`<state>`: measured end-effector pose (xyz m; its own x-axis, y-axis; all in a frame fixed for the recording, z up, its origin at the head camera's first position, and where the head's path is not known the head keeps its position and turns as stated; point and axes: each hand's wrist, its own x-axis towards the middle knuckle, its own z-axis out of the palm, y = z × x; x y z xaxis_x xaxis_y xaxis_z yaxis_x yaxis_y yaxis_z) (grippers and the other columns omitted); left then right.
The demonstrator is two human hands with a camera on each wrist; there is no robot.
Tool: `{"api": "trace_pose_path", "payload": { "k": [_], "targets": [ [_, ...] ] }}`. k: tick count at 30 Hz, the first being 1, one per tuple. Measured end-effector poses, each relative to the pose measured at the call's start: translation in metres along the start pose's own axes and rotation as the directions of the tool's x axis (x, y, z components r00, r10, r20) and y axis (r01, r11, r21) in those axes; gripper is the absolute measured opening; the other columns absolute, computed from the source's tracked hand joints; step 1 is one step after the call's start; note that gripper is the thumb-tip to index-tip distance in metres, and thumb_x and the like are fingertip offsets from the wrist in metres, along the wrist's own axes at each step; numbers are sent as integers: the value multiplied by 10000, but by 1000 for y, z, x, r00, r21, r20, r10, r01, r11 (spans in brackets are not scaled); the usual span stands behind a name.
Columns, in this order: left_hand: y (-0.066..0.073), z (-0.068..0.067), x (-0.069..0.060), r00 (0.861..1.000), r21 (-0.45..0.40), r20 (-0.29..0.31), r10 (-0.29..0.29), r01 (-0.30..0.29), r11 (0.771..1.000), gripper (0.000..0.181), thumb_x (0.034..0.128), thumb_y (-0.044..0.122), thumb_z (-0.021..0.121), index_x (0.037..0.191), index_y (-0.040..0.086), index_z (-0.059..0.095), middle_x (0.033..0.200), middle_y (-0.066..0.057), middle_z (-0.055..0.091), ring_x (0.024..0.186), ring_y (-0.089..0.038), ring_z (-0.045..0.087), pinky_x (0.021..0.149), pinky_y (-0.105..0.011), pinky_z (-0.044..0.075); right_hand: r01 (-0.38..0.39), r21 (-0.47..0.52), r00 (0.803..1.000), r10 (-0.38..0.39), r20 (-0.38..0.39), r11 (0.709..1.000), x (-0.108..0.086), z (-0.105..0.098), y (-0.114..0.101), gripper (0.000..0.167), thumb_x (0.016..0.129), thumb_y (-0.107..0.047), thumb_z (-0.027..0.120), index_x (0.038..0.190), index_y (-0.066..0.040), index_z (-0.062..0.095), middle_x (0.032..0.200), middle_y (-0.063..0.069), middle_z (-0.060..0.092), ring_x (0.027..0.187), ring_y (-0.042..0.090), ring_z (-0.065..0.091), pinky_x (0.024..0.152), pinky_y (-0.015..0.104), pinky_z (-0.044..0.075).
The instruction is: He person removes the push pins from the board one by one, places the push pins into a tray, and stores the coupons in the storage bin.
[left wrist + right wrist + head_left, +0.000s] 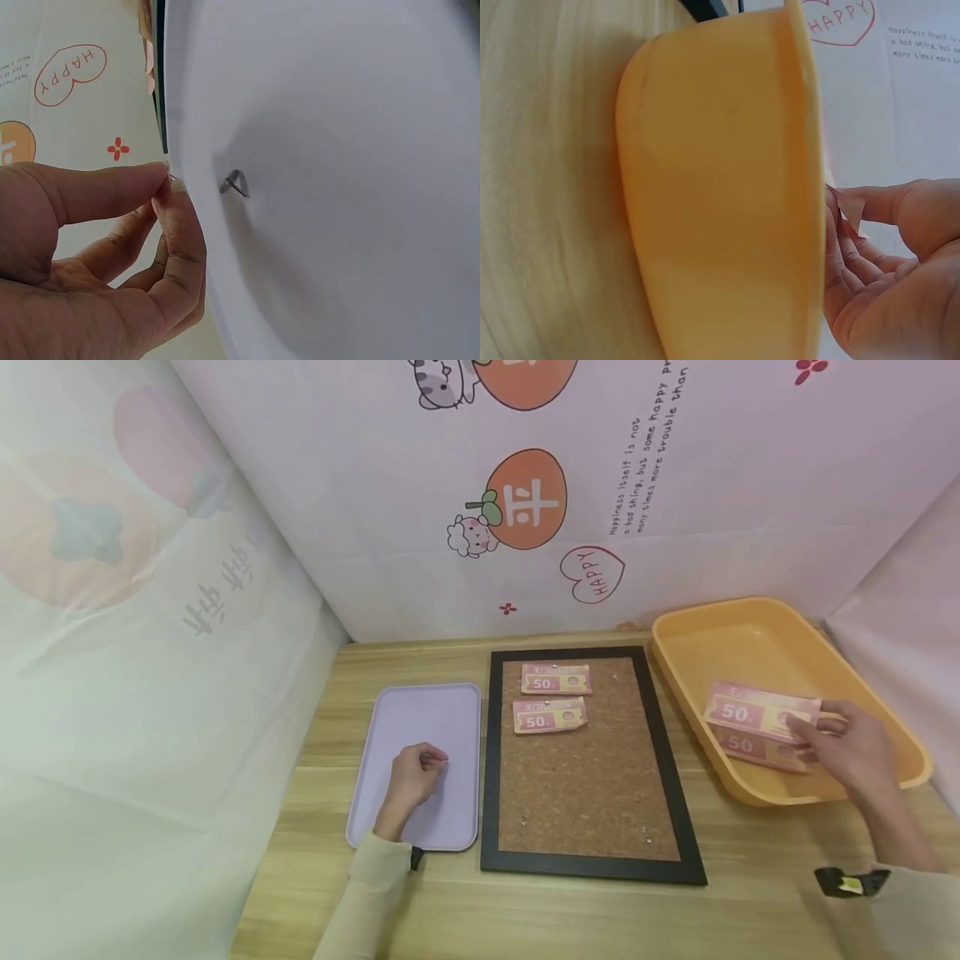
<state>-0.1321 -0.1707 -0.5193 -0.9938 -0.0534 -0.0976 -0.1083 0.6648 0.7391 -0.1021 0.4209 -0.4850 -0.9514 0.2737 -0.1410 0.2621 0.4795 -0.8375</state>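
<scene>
Head view, left hand [417, 775]: fingers pinched together, apparently on a pin [173, 176], over lilac tray [423, 710].
Right hand [857, 750]: fingers clamped on coupon [738, 711] at orange basin [731, 647].
Corkboard [585, 793]: two coupons [556, 680] [550, 717] pinned; held one, another coupon [753, 748] beneath, seemingly left.

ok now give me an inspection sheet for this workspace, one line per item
Surface: light wood-grain tabletop
Job's things: black-framed rectangular cork board, two pink-and-yellow paper coupons on its upper part; orange-yellow plastic tub; pale purple rectangular tray with a small dark metal piece
Clutter: nothing seen
Hands: left hand over the tray, pinching a tiny object, too small to identify; right hand over the tub, holding a third coupon, with a fourth coupon showing beneath
Cables: nothing seen
Surroundings: white sheeting with cartoon fruit prints
</scene>
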Motion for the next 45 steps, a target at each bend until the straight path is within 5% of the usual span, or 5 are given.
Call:
{"api": "trace_pose_path", "payload": {
  "k": [8,15,26,39,45],
  "targets": [
    [-9,-3,0,1000,13,1,-5,5,1000,88,898,-17,695,937,12,768,890,-134,778,758,-180,708,653,-286,591,-8,-108,998,14,55,994,5,-7,9,825,1033,-361,631,1512,194,254,727,-358,600,588,94,729,572,305,606],
    [-14,-4,-1,1000,37,11,-21,20,999,92,906,-8,690,936,19,772,883,-123,774,779,-194,705,709,-323,598,-10,-246,998,26,61,969,9,-15,15,841,1045,-352,598,1484,257,219,1097,426,679,568,91,728,542,123,475],
    [-18,-3,0,999,56,14,-30,29,998,108,904,-23,678,931,25,771,883,-121,767,778,-193,698,727,-334,597,2,-500,1000,10,20,866,19,-19,25,727,976,-404,685,1322,206,494,1273,432,581,1132,665,523,805,540,441],
    [-19,-3,2,999,82,2,-33,32,996,134,882,-43,654,905,23,769,865,-125,760,769,-196,685,713,-344,586,29,-516,995,27,101,856,27,-20,29,723,944,-352,740,1289,235,497,717,141,771,734,350,735,740,428,404],
    [-18,-4,0,1000,86,16,-25,23,996,154,871,-55,640,894,28,767,832,-108,751,731,-177,660,667,-297,551,47,-539,993,18,116,841,30,-21,34,719,931,-378,753,1264,222,537,696,106,768,973,563,667,731,429,409]
  ]
}}
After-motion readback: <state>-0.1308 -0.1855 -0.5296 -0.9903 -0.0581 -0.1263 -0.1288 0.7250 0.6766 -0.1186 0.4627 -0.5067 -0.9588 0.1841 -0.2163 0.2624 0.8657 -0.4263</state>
